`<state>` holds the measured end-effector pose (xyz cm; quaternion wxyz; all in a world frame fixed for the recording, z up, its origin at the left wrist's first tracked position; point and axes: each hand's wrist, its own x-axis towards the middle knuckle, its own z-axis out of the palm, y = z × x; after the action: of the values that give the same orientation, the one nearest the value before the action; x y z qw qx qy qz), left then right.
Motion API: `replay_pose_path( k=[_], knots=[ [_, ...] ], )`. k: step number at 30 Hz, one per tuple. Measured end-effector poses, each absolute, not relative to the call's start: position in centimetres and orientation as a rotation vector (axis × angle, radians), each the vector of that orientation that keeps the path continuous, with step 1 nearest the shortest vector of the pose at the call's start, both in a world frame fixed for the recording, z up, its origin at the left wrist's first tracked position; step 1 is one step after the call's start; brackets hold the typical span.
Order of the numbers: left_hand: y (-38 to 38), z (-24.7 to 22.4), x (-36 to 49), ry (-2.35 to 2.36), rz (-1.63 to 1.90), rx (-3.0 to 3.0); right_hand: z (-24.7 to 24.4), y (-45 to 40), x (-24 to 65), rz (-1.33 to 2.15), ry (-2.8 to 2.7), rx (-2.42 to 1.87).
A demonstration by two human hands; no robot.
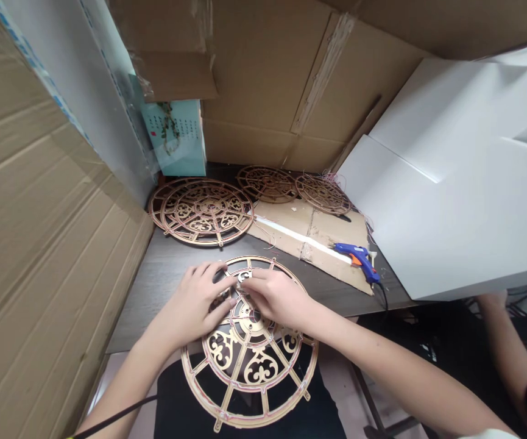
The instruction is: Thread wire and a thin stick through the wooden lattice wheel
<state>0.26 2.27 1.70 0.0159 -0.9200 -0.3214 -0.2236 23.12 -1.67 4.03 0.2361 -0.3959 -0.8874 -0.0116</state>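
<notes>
A round laser-cut wooden fretwork disc (249, 360) with a spoked rim and scrolled openings lies partly over the dark table's front edge, above my lap. My left hand (194, 302) grips its upper left part, fingers curled over the rim and spokes. My right hand (275, 299) pinches the upper middle of the disc, fingertips close to those of my left hand. A small pale piece (245, 277) shows between my fingers, but I cannot tell what it is. My hands hide the disc's upper part.
Further fretwork discs (201, 211) lie on the dark table (162, 286) beyond my hands. A blue hot glue gun (357, 259) rests on a cardboard sheet (311, 244). White boards (450, 177) rise at right, cardboard walls at left and back. Another person's arm (505, 329) shows at right.
</notes>
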Motion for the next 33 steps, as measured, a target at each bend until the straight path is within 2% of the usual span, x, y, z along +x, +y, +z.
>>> replay_pose_path(
  k=[13,33],
  knots=[
    [1.6,2.3,0.7,-1.033,-0.782,-2.876,3.1,-2.7,22.8,0.028,-2.270,-1.215],
    [1.7,1.4,0.7,-1.050,-0.869,-2.856,2.8,-2.4,22.4,0.112,-2.178,-1.154]
  ],
)
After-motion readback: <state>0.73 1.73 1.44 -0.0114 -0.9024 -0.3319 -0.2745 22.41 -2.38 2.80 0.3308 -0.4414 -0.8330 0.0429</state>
